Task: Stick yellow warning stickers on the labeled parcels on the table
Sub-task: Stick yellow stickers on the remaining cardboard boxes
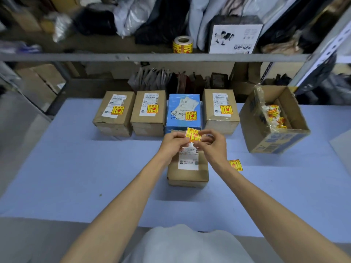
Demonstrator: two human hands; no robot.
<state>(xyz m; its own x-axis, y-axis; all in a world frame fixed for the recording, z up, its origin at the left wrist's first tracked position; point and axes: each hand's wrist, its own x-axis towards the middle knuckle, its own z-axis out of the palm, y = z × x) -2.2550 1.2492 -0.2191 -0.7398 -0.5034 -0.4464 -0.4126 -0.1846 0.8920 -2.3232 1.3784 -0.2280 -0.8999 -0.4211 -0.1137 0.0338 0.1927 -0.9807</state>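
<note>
Four parcels in the back row look done, head view, only cam: brown box far left (114,114), second brown box (148,114), blue parcel (183,120), brown box on the right (220,114); each has a yellow sticker on or beside its white shipping label.

Fifth parcel (187,173) sits nearer the person, mid-table (76,168), apart from the row; its white label (188,162) faces up w/ no yellow on the part I can see; the far end is hidden under the hands, so can't fully confirm.

Loose sticker (193,134) is held in the air above the far end of that parcel, tilted; left hand (173,142) pinches its left edge, fingers curled; right hand (213,143) pinches the right/lower edge, also curled. Looks like the backing is being peeled, but the paper layers are too small to tell apart; not yet stuck down.

Another sticker (235,165) lies flat on the table just right of the right wrist, near the fifth parcel; prob. a spare.

Open carton (275,141) at far right holds a heap of yellow/white scraps (273,115), likely used backings. Sticker roll (182,45) stands on the shelf above the row.

Est. progress: 4 of 5 visible parcels done; left = free the backing, press sticker on parcel 5 by its label. No other unlabelled-by-sticker parcel seen on the table.
</note>
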